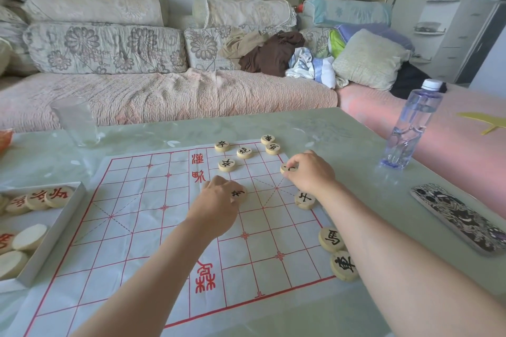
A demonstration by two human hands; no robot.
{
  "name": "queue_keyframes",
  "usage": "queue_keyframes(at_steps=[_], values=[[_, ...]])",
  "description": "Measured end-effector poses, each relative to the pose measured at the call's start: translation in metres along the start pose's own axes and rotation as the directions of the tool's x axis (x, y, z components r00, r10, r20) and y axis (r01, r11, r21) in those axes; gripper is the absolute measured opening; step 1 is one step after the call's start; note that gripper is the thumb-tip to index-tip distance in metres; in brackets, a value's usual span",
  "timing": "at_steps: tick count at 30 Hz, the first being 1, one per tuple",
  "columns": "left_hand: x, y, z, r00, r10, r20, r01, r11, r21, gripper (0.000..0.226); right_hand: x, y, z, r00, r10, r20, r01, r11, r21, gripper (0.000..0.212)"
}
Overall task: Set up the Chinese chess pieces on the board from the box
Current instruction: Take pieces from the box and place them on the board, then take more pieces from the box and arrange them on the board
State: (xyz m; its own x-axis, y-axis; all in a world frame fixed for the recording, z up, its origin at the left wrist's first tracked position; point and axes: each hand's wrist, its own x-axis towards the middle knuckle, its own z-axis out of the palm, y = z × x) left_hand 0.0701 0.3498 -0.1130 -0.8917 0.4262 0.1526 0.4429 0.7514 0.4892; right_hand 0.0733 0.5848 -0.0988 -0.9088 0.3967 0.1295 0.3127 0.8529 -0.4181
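Both forearms reached forward across the paper board [153,227]. Left hand [216,205] lay knuckles-up near mid-board, fingers pinched on a black-lettered piece [238,194]. Right hand [309,171] sat at the far right edge, fingertips closed on another piece [287,168]. Nine black pieces were out, the hands' two included. Open box [59,223] at left held red pieces [38,198]. Glass table [356,145]; water bottle [410,126], tumbler [76,120], phone [460,217]; sofa [164,90] behind.

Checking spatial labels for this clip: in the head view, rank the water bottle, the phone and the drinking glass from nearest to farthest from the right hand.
From the right hand:
1. Water bottle, to its right.
2. Phone, right table edge, lower.
3. Drinking glass, far left, beyond the board.
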Motion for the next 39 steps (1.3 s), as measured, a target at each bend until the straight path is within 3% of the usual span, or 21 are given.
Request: queue_keyframes(at_steps=[4,10,16,23,28,33,39], values=[[-0.005,-0.003,-0.007,0.999,0.006,-0.047,-0.006,1.000,0.006,0.034,-0.005,-0.018,-0.007,0.998,-0.058,-0.019,0.058,0.998,0.011,0.018],[-0.021,-0.020,-0.038,0.990,-0.041,-0.133,0.041,0.999,-0.003,0.035,-0.032,-0.078,-0.010,0.963,-0.236,0.129,0.182,0.925,0.332,0.009],[-0.050,-0.057,-0.085,0.959,-0.150,-0.238,0.132,0.987,-0.091,0.028,-0.062,-0.153,0.007,0.888,-0.415,0.200,0.301,0.851,0.431,0.006],[-0.101,-0.127,-0.140,0.940,-0.212,-0.266,0.251,0.961,0.120,0.029,-0.102,-0.245,0.035,0.762,-0.583,0.281,0.416,0.774,0.478,0.011],[-0.139,-0.184,-0.165,0.884,-0.330,-0.332,0.401,0.900,0.172,0.033,-0.130,-0.298,0.069,0.683,-0.651,0.331,0.480,0.742,0.468,0.020],[-0.155,-0.222,-0.181,0.865,-0.335,-0.372,0.435,0.872,0.225,0.037,-0.140,-0.341,0.097,0.639,-0.679,0.362,0.558,0.733,0.389,0.031],[-0.147,-0.247,-0.190,0.891,-0.351,-0.287,0.427,0.862,0.272,0.052,-0.117,-0.376,0.131,0.737,-0.611,0.287,0.589,0.790,0.171,0.034]])
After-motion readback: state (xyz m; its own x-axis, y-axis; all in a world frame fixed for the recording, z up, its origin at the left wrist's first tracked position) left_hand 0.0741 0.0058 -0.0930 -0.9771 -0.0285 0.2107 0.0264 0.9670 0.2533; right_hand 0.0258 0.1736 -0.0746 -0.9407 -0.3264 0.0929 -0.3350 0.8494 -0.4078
